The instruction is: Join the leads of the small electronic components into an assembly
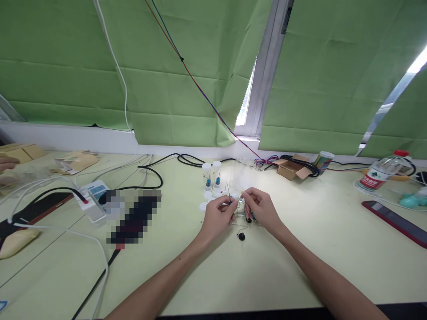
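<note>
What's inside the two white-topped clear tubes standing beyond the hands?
Each clear tube holds a small blue part low down, with a thin wire above it. The far side and underside of each part are hidden from this view.

Daylight (245, 104) shows beside a pale window frame (266, 66), green blinds (160, 93), pale table (333, 235) below.
</note>
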Action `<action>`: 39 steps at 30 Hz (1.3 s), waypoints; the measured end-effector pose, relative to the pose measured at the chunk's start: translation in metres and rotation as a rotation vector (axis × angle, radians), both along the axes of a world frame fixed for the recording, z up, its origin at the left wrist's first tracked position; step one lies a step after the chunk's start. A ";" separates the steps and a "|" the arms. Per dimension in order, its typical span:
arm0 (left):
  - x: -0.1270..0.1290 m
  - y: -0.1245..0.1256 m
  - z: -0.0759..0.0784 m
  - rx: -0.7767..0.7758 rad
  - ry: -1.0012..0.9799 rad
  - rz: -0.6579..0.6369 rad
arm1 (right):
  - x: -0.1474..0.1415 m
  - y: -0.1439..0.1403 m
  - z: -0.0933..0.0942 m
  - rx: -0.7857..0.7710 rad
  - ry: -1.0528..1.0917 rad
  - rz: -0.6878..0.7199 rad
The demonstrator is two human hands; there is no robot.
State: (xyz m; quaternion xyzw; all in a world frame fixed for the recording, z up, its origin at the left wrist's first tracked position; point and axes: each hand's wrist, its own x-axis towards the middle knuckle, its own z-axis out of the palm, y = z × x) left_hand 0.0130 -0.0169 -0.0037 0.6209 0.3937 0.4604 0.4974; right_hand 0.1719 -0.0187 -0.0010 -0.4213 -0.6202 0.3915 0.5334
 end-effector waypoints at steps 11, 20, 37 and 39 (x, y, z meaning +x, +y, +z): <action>-0.004 0.005 -0.004 -0.055 -0.099 -0.029 | -0.001 0.001 0.001 0.031 0.015 -0.020; -0.002 0.006 -0.006 -0.168 -0.268 -0.057 | 0.000 0.001 0.001 0.075 0.031 -0.013; -0.002 0.003 0.001 -0.236 -0.332 -0.083 | 0.001 0.001 0.001 0.032 0.034 -0.028; -0.002 0.003 0.001 -0.232 -0.327 -0.082 | 0.001 0.001 0.001 0.032 0.036 -0.023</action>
